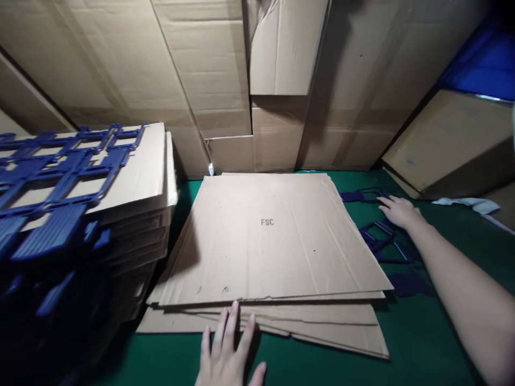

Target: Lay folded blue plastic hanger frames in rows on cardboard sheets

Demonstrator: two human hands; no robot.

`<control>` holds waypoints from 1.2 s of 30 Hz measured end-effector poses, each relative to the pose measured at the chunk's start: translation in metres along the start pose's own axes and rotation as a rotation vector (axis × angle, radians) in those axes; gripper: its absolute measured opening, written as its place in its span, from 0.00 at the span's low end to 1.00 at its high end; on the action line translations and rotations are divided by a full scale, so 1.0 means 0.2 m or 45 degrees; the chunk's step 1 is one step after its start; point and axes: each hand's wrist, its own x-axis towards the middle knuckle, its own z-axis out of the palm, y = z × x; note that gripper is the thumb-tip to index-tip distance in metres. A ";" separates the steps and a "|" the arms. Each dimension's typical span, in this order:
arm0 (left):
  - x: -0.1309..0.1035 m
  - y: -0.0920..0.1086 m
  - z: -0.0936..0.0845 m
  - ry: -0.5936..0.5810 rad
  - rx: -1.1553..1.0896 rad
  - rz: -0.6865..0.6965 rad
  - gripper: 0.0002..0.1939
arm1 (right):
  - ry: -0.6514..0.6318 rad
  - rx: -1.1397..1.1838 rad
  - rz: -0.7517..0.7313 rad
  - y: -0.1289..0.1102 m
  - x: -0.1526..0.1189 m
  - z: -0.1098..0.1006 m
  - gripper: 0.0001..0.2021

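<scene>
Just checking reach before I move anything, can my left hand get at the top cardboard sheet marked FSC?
Likely yes: the left hand is by the near edge of the top cardboard sheet, and nothing lies on it.

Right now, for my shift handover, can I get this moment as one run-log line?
left hand: at front edge of FSC-marked cardboard pile | right hand: at blue plastic frame | blue latticework: atop left-side cardboard stack
</scene>
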 end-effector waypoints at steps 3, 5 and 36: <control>0.02 0.05 -0.08 0.086 -0.100 0.013 0.32 | 0.067 -0.147 -0.093 -0.03 -0.11 -0.03 0.19; 0.07 0.12 -0.17 0.151 -0.245 0.124 0.28 | 0.111 -0.238 -0.203 -0.10 -0.17 -0.05 0.18; 1.10 -0.04 -0.25 -0.798 -0.411 0.326 0.12 | 0.439 0.432 -0.882 -1.09 -0.81 -0.12 0.11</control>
